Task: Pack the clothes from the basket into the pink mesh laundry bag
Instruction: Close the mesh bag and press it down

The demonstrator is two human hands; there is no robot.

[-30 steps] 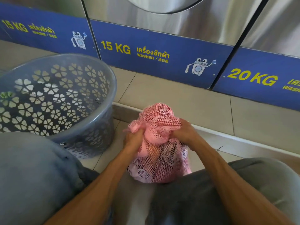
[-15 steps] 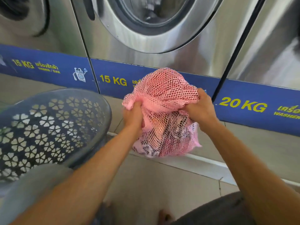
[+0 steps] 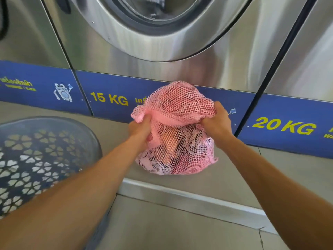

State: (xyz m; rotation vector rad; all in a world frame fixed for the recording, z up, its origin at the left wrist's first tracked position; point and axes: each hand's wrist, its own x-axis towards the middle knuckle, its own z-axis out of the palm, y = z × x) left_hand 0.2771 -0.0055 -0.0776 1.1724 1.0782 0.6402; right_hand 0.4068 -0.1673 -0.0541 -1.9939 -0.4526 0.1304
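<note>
Head view: the person is raising the pink mesh laundry bag (image 3: 175, 129) from lap level toward the washer door (image 3: 162, 27). The left hand (image 3: 139, 129) and right hand (image 3: 217, 123) are keeping a closed grip on its gathered neck. The basket (image 3: 93, 139) is appearing empty, so packing is judged complete.

Washers: three stainless-steel front-loaders stand side by side, split by dark vertical seams.
Middle washer (image 3: 225, 56): it fills the upper centre; its round door ring (image 3: 153, 42) is polished metal with a dark inner gasket.
Left washer (image 3: 27, 33): only a steel panel shows, with a dark curve at the far left edge.
Right washer (image 3: 310, 51): a bare steel face.
Blue band (image 3: 111, 87): it runs along the base of all three machines.
Yellow lettering: "15 KG" (image 3: 109, 100) on the middle machine, "20 KG" (image 3: 283, 125) on the right one.
Cartoon washer sticker (image 3: 63, 92): white, on the left machine's band.
Tiled step (image 3: 270, 177): beige, below the band, with a pale metal edge strip (image 3: 189, 197).
Floor (image 3: 171, 230): grey-beige tiles.
</note>
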